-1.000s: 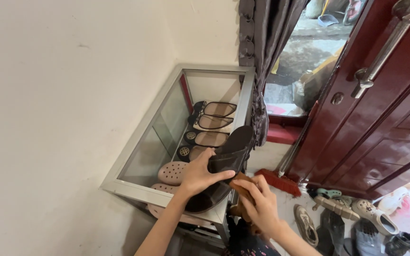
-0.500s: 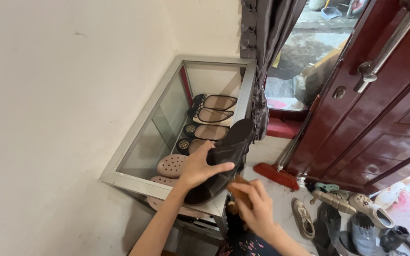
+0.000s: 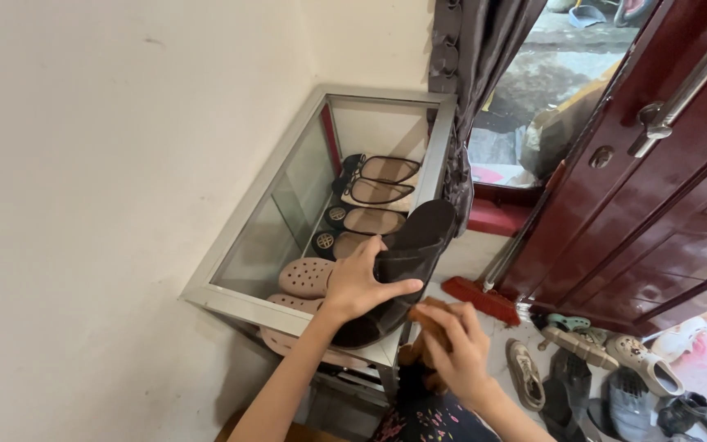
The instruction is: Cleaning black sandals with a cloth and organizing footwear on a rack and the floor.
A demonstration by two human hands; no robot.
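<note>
A glass-topped shoe cabinet (image 3: 247,304) stands against the wall, with pink clogs (image 3: 304,277) and flat shoes (image 3: 370,219) showing inside. The left hand (image 3: 359,285) holds a dark sandal (image 3: 403,266) on the cabinet's front right corner, fingers (image 3: 398,288) clamped over its strap. Just right of it, the right hand (image 3: 460,348) presses a brown brush (image 3: 427,313) against the sandal's side, fingers curled tight around it. Further right, a red broom head (image 3: 478,299) lies on the floor, then loose shoes (image 3: 583,360) below a dark red door (image 3: 656,205).
</note>
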